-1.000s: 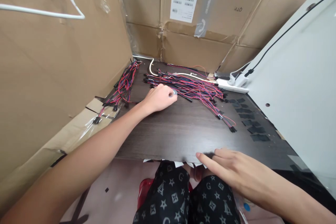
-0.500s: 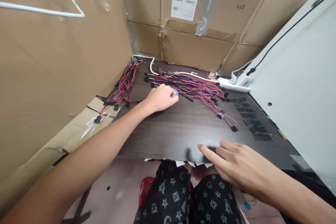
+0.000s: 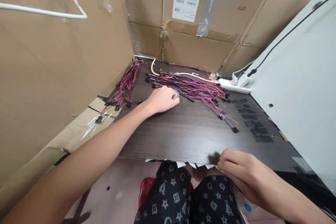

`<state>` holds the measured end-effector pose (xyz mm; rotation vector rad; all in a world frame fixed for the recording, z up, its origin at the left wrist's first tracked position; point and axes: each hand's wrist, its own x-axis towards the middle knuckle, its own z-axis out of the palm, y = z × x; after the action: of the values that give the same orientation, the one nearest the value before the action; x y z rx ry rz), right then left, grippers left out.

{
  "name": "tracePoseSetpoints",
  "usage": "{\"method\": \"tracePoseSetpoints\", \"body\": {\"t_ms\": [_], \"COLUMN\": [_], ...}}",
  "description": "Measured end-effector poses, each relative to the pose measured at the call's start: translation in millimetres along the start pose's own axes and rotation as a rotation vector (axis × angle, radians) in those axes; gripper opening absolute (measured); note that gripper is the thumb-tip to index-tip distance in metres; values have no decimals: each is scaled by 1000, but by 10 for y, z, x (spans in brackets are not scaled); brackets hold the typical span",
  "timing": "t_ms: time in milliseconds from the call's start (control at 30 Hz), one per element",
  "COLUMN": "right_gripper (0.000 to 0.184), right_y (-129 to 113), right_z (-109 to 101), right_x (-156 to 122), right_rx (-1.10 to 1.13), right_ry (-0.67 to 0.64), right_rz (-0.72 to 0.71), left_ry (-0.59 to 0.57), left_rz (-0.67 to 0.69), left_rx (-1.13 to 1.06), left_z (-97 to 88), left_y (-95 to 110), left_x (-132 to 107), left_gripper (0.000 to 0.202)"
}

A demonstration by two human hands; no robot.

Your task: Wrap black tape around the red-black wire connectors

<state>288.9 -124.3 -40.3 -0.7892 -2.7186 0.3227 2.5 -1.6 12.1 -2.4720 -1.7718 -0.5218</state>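
Note:
My left hand [image 3: 160, 100] rests curled on the dark wooden board [image 3: 183, 136], its fingertips at the near edge of a big pile of red, blue and black wires with black plugs [image 3: 195, 89]. A small grey thing shows at its fingertips; I cannot name it. My right hand [image 3: 237, 168] is at the board's front edge with its fingers bent, pinching at the small white paper tabs [image 3: 183, 163] that stick out from under the edge.
A second bundle of wires [image 3: 124, 85] lies at the left by a cardboard wall. Black tape strips [image 3: 252, 122] sit in a row on the right. A white power strip [image 3: 233, 84] lies at the back. A white panel leans on the right.
My right hand has drawn back to the board's front edge and curled its stretched fingers into a pinch. My left hand has stayed put.

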Motion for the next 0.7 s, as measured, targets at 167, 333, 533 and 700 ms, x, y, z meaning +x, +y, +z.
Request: {"method": "tracePoseSetpoints", "body": {"t_ms": [167, 333, 533, 700], "right_gripper": [25, 25, 25, 25], "right_y": [-59, 78, 104, 90], "right_z": [49, 180, 217, 207], "right_x": [-44, -25, -33, -6], "right_rx": [70, -26, -44, -89], "right_ry": [-17, -6, 3, 13], "right_rz": [44, 50, 48, 39], "left_ry": [-15, -29, -42, -53], "left_rz": [13, 23, 32, 29], "left_rx": [6, 22, 35, 36], "left_z": [7, 8, 6, 0], "left_y": [-3, -17, -14, 6], "left_x": [4, 20, 22, 9], "left_gripper": [27, 27, 27, 27]}}
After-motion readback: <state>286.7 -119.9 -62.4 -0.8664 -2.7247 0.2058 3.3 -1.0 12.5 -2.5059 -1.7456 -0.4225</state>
